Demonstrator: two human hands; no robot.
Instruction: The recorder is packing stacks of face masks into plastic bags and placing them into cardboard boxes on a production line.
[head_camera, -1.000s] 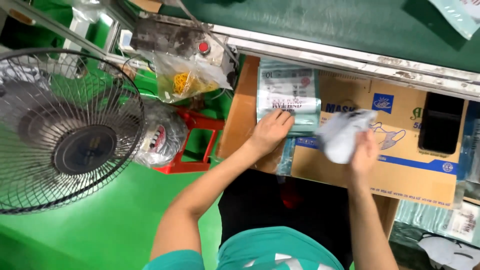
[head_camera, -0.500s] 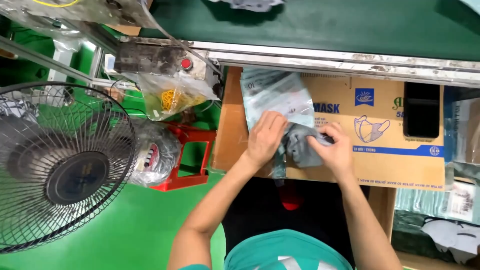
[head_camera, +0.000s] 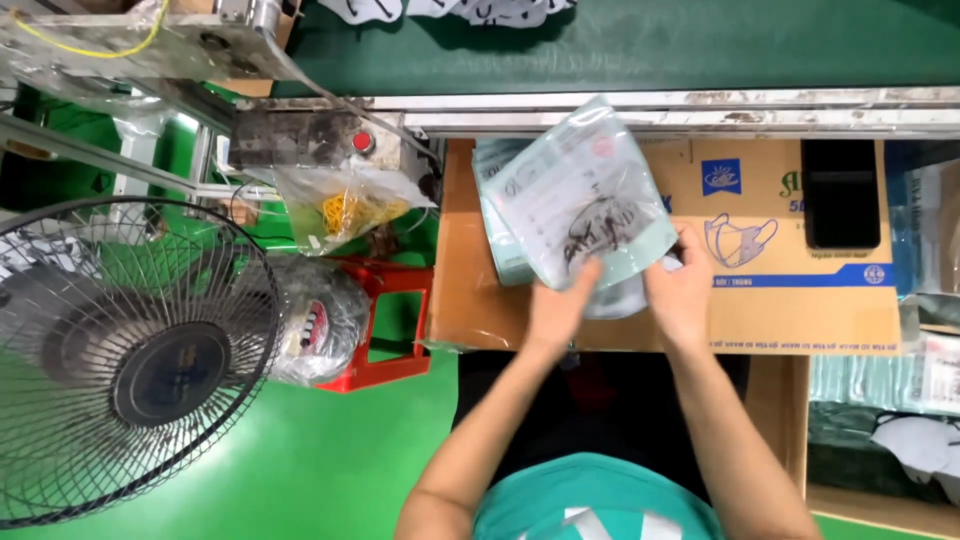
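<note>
My left hand and my right hand both grip the near edge of a pale green plastic pouch, tilted above a brown cardboard box. A dark patterned mask shows through the pouch, and a bit of white mask sticks out by my right fingers. A stack of similar pouches lies on the box under the held one, to the left.
A black fan stands at the left over green floor. A red stool carries a wrapped bundle. A bag with yellow pieces hangs near a red button. A black phone lies on the box. Green conveyor beyond.
The mask that my right hand held has gone into the pouch. The pouch has come up off the stack and both hands now hold it by its near edge.
</note>
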